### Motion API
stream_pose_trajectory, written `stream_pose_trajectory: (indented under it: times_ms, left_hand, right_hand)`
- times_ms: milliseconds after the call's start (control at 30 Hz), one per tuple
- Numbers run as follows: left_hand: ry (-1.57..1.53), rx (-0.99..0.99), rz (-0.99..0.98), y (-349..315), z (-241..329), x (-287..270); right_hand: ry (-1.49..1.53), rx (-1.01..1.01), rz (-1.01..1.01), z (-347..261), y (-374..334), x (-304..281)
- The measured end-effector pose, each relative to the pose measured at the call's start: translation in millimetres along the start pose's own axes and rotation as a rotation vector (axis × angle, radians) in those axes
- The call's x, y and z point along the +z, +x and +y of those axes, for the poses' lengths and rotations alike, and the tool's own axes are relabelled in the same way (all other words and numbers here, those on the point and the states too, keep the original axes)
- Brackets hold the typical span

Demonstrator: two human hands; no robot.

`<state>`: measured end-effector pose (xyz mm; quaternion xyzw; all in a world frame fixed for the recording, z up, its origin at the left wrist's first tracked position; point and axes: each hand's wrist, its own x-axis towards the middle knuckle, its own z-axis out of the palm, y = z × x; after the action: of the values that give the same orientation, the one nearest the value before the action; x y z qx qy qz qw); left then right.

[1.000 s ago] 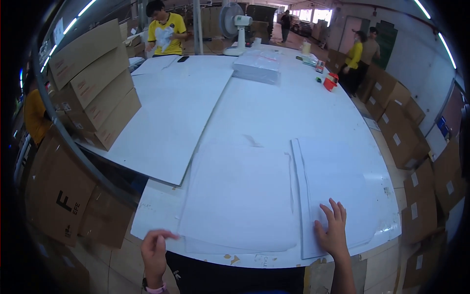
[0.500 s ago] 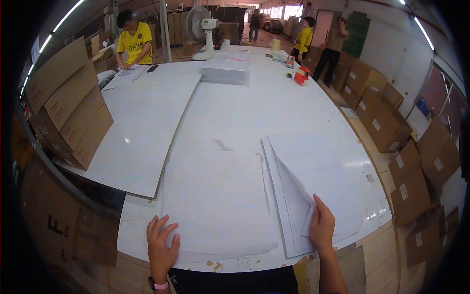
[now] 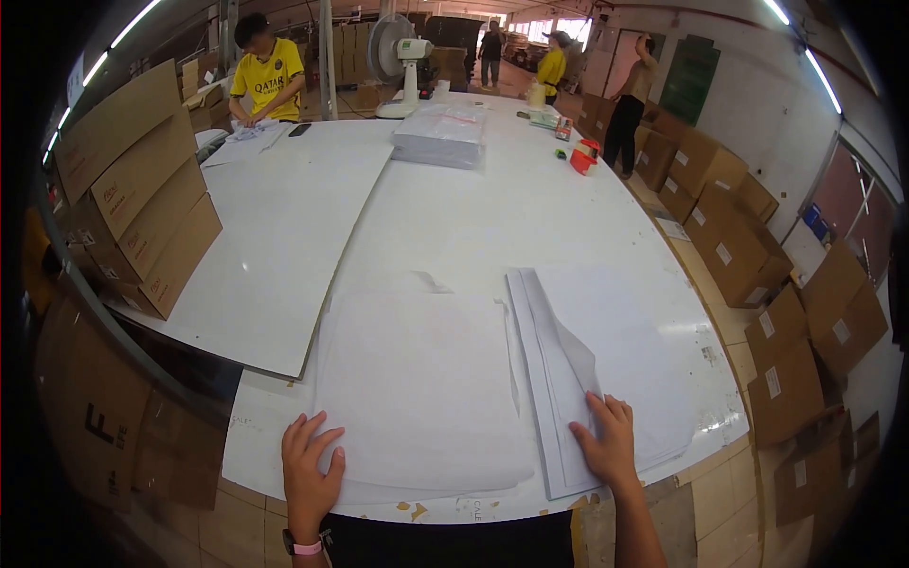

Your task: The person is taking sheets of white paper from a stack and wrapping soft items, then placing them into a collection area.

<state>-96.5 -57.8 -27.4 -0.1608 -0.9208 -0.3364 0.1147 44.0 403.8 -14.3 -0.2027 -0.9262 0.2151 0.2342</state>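
A pile of thin white sheets (image 3: 421, 388) lies flat on the table in front of me. My left hand (image 3: 312, 464) rests at its near left corner, fingers spread and holding nothing. To the right is a second stack of white sheets (image 3: 653, 379), its left edge showing several layers. My right hand (image 3: 609, 440) is at the near part of that stack, fingers bent around a raised white sheet (image 3: 573, 355) whose left edge curls up and over to the right. The thumb lies apart from the fingers, over the layers beneath; part of the grip is hidden.
A large white board (image 3: 275, 246) overlaps the white table (image 3: 445, 218) at left, with stacked cartons (image 3: 156, 213) on it. Farther off are a wrapped pile (image 3: 440, 137), a fan (image 3: 407, 66) and a red tape dispenser (image 3: 584, 156). Brown boxes (image 3: 739, 246) line the right side; several people are beyond.
My right hand has moved slightly left, and its thumb now shows over the layers. The raised sheet's curl has become narrower and more upright. My left hand stays nearly in place.
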Motion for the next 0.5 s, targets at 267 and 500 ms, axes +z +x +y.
stream_pose_trajectory:
  times_ms: [267,500]
  left_hand:
    - [0.007,-0.051,-0.025,3,8,-2]
    - [0.023,-0.056,-0.046,0,4,-3]
  right_hand:
    - [0.006,-0.043,0.099,16,5,12]
    - [0.339,0.266,0.308,-28,8,5]
